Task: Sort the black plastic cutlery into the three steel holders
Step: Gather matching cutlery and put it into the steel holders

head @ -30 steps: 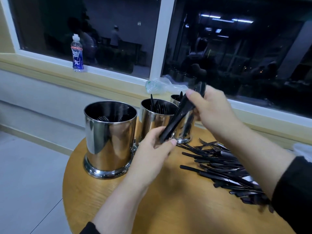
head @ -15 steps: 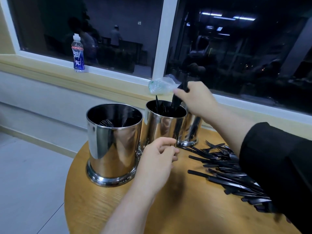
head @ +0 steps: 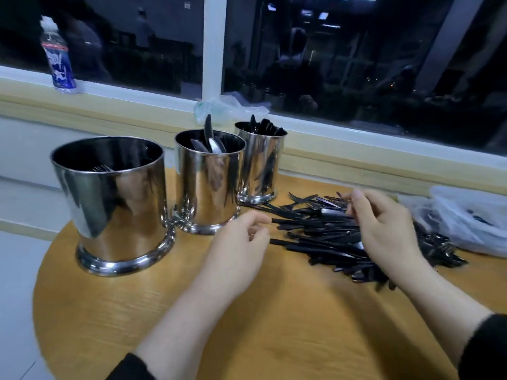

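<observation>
Three steel holders stand in a row on the round wooden table (head: 247, 333). Forks lie deep in the big left holder (head: 115, 209), knives stick out of the middle holder (head: 208, 185), and spoons fill the far holder (head: 260, 163). A pile of loose black cutlery (head: 315, 239) lies to their right. My left hand (head: 238, 248) hovers at the pile's left end, fingers loosely curled and holding nothing. My right hand (head: 386, 231) is down on the pile with its fingers bent among the pieces; blur hides whether they grip one.
A clear plastic bag (head: 469, 218) with more cutlery lies at the table's right edge. On the window sill behind stand a water bottle (head: 57, 64) and a crumpled plastic bag (head: 219, 108). The table's curved edge drops to the floor on the left.
My right hand left the middle holder without the piece it carried there and came down onto the pile. My left hand shifted right, toward the pile's handle ends.
</observation>
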